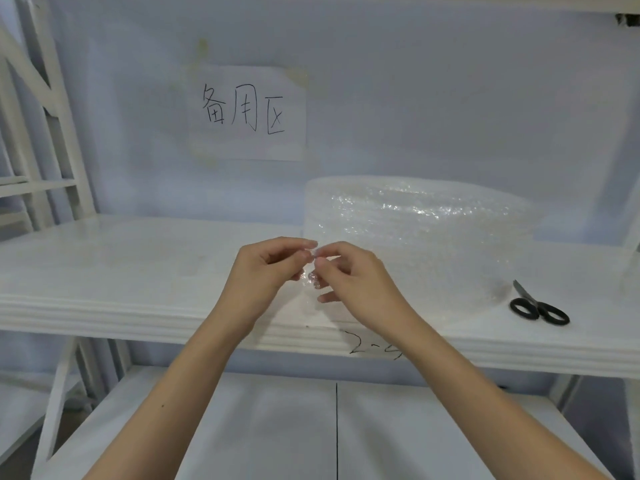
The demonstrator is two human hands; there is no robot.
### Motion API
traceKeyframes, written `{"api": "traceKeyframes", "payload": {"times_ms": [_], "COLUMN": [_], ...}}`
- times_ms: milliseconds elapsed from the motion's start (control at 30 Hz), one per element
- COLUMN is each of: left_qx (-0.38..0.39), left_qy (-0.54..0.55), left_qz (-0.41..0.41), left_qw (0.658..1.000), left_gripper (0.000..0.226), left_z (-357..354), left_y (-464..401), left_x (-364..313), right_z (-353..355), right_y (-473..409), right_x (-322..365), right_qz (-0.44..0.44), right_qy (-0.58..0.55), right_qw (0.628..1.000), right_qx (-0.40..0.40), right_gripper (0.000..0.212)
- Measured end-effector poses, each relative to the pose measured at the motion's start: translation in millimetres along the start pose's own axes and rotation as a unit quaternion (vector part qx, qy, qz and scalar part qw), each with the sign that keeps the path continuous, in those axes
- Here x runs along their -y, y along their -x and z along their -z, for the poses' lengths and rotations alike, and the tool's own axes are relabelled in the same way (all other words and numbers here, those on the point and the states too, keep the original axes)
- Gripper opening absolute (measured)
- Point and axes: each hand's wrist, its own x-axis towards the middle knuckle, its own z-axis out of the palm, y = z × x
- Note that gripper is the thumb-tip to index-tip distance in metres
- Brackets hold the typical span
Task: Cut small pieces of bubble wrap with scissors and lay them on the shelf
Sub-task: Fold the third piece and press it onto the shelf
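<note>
Left hand (266, 268) and right hand (349, 282) together pinch a small bubble wrap piece (310, 279) above the shelf (104, 271). The bubble wrap roll (415, 233) stands behind; the scissors (535, 306) lie unused at right. Probable step: laying. Next: release the piece flat.

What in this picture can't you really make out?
- Bubble wrap piece, head view: clear, mostly hidden between the left hand and right hand; its outline is unreadable.
- Scissors: blades blur into the bubble wrap roll.
- Dark object: cut off by the right edge.
</note>
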Motion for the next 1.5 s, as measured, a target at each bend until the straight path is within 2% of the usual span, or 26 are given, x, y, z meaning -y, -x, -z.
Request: {"api": "traceKeyframes", "payload": {"times_ms": [300, 567, 700, 833, 933, 1133, 1400, 1500], "left_qx": [0.022, 0.002, -0.017, -0.009, -0.002, -0.001, -0.002, 0.0], "left_qy": [0.005, -0.001, 0.028, 0.048, 0.054, 0.071, 0.046, 0.06], "left_qz": [0.016, -0.006, 0.006, -0.003, -0.006, 0.003, 0.001, 0.006], "left_qw": [1.0, 1.0, 0.999, 0.999, 0.999, 0.997, 0.999, 0.998], "left_gripper": [0.018, 0.019, 0.02, 0.024, 0.025, 0.022, 0.032, 0.03], "left_z": [21.7, 35.5, 40.5, 41.8, 43.7, 42.7, 43.0, 42.9], "left_y": [-24.4, -36.6, -37.8, -37.7, -37.9, -38.1, -37.3, -37.4], "left_x": [13.0, 19.6, 27.6, 30.1, 30.9, 32.1, 32.9, 32.9], "right_z": [-21.1, -36.0, -42.3, -46.6, -45.4, -43.5, -43.3, -44.5], "right_y": [-32.1, -49.0, -55.0, -60.6, -62.1, -60.1, -60.2, -60.7], "right_x": [-4.0, -11.5, -10.4, -4.9, -5.1, -10.7, -13.1, -13.7], "right_qz": [-0.024, -0.046, -0.063, -0.092, -0.101, -0.079, -0.068, -0.066], "right_qy": [-0.119, -0.152, -0.186, -0.237, -0.265, -0.235, -0.235, -0.233], "right_qw": [0.992, 0.987, 0.98, 0.967, 0.958, 0.967, 0.967, 0.968], "right_qx": [-0.025, -0.007, 0.013, 0.022, 0.045, 0.063, 0.072, 0.071], "right_gripper": [0.014, 0.01, 0.016, 0.029, 0.031, 0.021, 0.017, 0.022]}}
